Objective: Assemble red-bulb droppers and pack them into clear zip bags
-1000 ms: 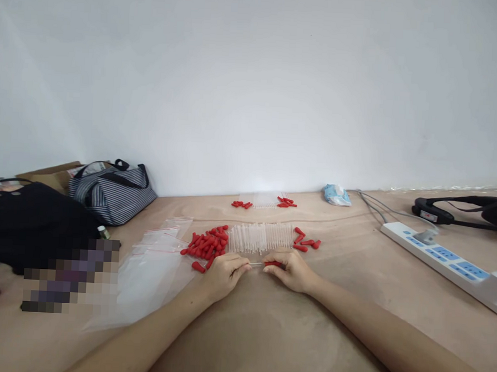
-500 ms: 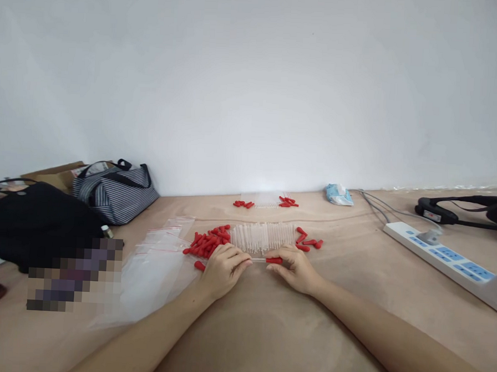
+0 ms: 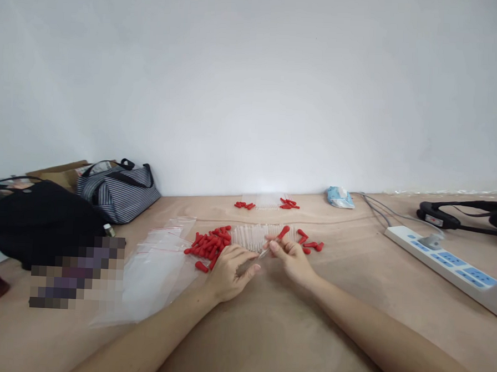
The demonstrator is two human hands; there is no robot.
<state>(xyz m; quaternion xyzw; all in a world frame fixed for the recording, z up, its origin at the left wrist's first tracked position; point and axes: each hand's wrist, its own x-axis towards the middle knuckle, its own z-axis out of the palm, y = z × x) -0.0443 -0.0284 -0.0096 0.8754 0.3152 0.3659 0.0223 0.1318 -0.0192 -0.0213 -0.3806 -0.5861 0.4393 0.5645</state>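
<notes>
My right hand [image 3: 295, 263] grips a slender clear tube [image 3: 264, 253] with a red, rubbery, rounded bulb [image 3: 285, 230] tipped upward, right in front of the row of pale, slender tubes [image 3: 248, 237]; my fingers hide the join. My left hand [image 3: 232, 273] hovers, thumb and fingers parted, at the tube's lower end: touching or not, I can't tell. The white, blue-socketed power strip [image 3: 426, 253] runs out of view.

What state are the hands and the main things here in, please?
Red-bulbed tube: held tilted, bulb end up
Right hand: closed on the tube
Left hand: partly open
Clear tubes: lined up in a row
Bulb heap: piled loosely
Plastic bags: flat, overlapping
Power strip: plug seated
Striped bag: open or shut unclear
</notes>
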